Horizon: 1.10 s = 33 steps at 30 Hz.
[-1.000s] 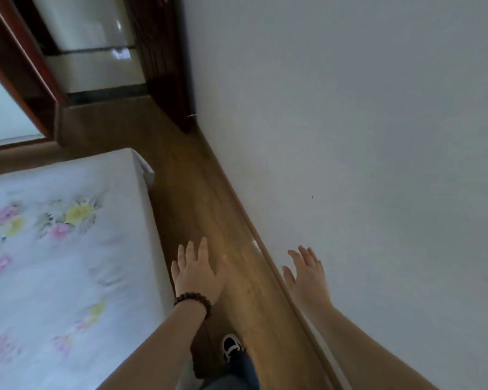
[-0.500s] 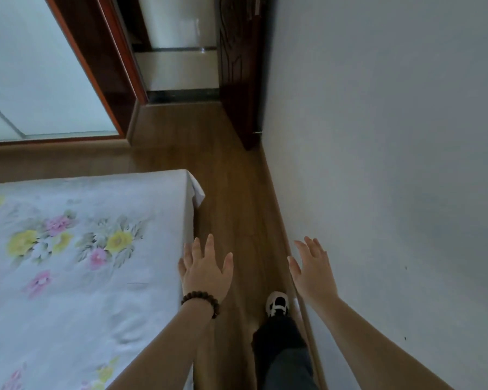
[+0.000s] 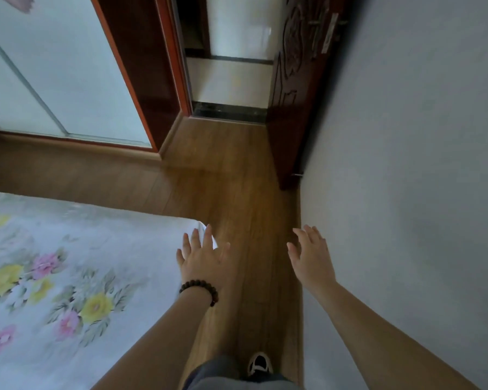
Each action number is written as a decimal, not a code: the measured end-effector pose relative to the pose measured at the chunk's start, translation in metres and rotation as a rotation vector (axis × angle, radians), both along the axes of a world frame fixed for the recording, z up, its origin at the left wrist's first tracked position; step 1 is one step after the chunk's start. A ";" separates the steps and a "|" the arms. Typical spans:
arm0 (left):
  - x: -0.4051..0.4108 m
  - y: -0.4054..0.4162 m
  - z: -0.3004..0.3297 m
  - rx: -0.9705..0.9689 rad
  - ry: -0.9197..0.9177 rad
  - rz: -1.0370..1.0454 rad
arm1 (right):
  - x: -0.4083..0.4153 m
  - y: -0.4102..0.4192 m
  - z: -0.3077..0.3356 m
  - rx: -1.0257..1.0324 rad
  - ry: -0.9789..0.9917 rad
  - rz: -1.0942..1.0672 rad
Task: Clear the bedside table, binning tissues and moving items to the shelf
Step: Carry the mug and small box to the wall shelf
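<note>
No bedside table, tissues, bin or shelf appear in the head view. My left hand (image 3: 204, 258) is held out palm down over the bed's corner, fingers spread, holding nothing; a dark bead bracelet sits on its wrist. My right hand (image 3: 312, 256) is held out beside the grey wall, fingers apart, also holding nothing. Both forearms reach forward over a narrow strip of wooden floor.
A bed with a white flowered sheet (image 3: 68, 277) fills the lower left. The grey wall (image 3: 406, 164) runs along the right. An open dark wooden door (image 3: 296, 102) and doorway (image 3: 231, 80) lie ahead, a wardrobe with pale sliding panels (image 3: 54, 80) at upper left. My shoe (image 3: 260, 364) is on the floor.
The view has swung left and moved forward along the gap between bed and wall; the doorway is nearer and more central. Both hands stay open and held out.
</note>
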<state>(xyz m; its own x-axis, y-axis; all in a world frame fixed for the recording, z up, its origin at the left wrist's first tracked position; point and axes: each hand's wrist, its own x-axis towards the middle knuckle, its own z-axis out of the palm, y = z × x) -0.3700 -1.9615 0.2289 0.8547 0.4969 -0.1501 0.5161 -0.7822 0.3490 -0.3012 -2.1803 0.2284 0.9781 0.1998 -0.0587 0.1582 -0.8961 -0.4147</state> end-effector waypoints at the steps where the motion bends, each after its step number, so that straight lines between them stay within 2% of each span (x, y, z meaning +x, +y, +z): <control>1: 0.016 0.005 0.000 0.001 0.003 0.017 | 0.020 0.006 0.000 -0.005 0.002 0.020; 11: 0.181 0.092 -0.021 -0.034 -0.008 0.191 | 0.215 0.096 -0.027 -0.038 0.025 0.180; 15: 0.264 0.150 -0.033 -0.019 -0.014 0.305 | 0.315 0.161 -0.030 -0.081 0.017 0.305; 20: 0.353 0.229 -0.021 -0.043 -0.001 0.448 | 0.439 0.269 0.003 -0.124 0.001 0.508; 24: 0.385 0.289 -0.007 -0.060 -0.011 0.571 | 0.493 0.354 0.018 -0.118 -0.013 0.610; 33: 0.410 0.422 -0.001 -0.036 -0.010 0.901 | 0.560 0.545 0.006 -0.001 0.085 0.832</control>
<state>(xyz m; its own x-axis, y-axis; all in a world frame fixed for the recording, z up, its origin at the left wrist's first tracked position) 0.0397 -1.5397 0.2283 0.1450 0.9741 -0.1734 0.9249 -0.0713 0.3734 0.2592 -1.6357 0.2348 0.5032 0.8549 -0.1260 0.7367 -0.5006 -0.4547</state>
